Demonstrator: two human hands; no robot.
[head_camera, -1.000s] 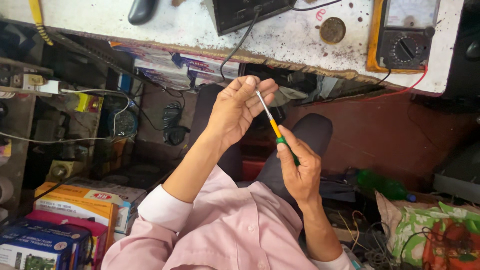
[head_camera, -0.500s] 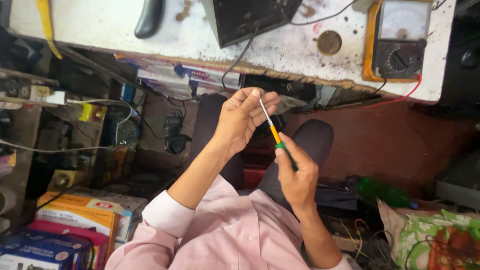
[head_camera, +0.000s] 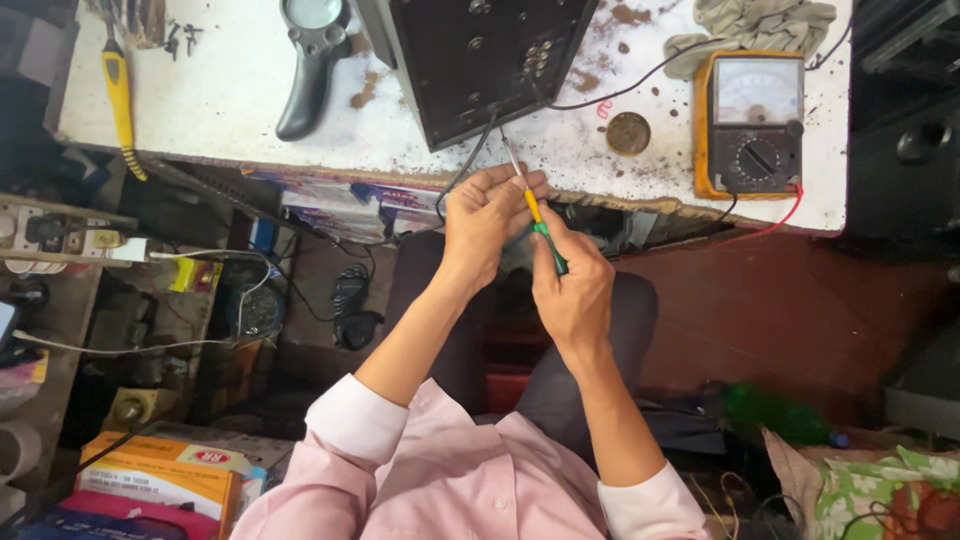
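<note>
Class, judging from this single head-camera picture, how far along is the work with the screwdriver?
Done: the black device lies on the white bench, meter beside it. In hand: the right hand holds the screwdriver by its green-and-yellow handle, and the left hand pinches its shaft. Left: the tip is not on any screw, so no fastening shows yet.

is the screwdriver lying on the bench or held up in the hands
Held. The right hand grips the screwdriver by its green handle, and the left hand pinches its shaft.

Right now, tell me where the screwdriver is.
In the head view, the screwdriver sits mid-frame, handle in the right hand, shaft pinched by the left hand, just below the white workbench edge.
</note>
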